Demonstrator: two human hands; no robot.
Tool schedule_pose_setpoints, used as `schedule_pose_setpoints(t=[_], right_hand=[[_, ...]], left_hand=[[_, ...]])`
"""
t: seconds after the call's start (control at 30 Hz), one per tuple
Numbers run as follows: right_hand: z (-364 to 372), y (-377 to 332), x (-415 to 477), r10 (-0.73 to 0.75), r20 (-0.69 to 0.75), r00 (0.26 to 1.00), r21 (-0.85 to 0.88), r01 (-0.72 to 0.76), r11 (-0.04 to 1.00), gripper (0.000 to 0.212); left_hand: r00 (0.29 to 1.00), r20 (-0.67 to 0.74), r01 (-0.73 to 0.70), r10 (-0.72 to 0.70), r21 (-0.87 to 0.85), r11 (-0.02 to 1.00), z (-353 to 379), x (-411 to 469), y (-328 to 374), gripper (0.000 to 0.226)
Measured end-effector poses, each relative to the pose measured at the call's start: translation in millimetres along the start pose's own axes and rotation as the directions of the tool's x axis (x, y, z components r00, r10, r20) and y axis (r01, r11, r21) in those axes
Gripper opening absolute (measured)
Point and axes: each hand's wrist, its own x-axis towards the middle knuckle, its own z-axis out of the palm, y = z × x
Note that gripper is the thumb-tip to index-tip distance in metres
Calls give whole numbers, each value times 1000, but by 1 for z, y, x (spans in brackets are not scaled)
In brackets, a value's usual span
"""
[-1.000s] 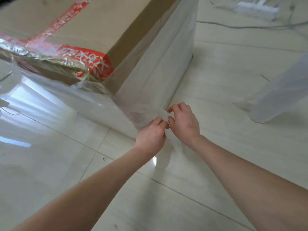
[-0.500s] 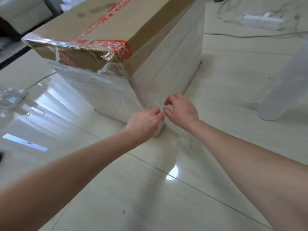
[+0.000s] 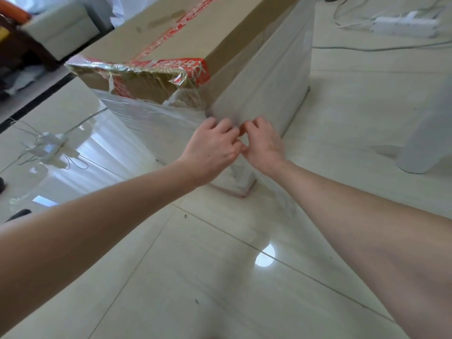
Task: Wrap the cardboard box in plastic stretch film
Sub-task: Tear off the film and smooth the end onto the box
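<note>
One long cardboard box [image 3: 186, 33], apparently lengthwise away.

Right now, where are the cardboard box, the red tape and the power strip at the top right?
cardboard box [image 3: 195, 33]: head view, bare top face.
red tape [image 3: 195, 68]: head view, printed patch at the near top corner.
power strip [image 3: 406, 26]: head view, middle of its white body on the floor.

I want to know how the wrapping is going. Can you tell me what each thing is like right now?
cardboard box: on the floor, sides filmed, top bare.
stretch film: tight on sides, bunched at the near corner.
red tape: torn at the near end.
left hand: pinching film.
right hand: pinching film.
power strip: lying on the floor.
</note>
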Motion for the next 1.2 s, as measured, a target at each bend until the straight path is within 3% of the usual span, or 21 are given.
schedule_pose_setpoints(t=[0.27,0.43,0.63,0.73,0.8,0.93,1.07,1.2], right_hand=[[-14,18,11,53,40,998,79,-56,995,20],[-20,24,16,67,35,997,141,-71,987,20],[-36,35,10,-52,22,998,26,52,998,63],[-36,25,9,-113,20,993,-3,114,994,69],[-31,15,11,-108,-5,994,-7,108,994,62],[-32,17,19,6,-61,998,68,-2,998,22],[-47,41,29,159,-96,983,217,-135,967,17],[-57,50,36,165,-79,983,311,-133,941,16]], left_hand=[[976,62,-216,207,283,934,-1,14,-25,22],[967,121,-251,225,281,926,-1,22,-34,24],[982,165,-118,87,184,976,-11,44,-39,8],[988,150,21,-42,140,990,-9,50,-38,19],[993,110,33,-50,148,988,-16,53,-39,21],[993,117,-10,-14,207,978,-28,67,-50,21],[971,228,52,-73,98,994,-18,84,-48,26],[923,347,210,-164,-100,972,-8,102,-35,47]])
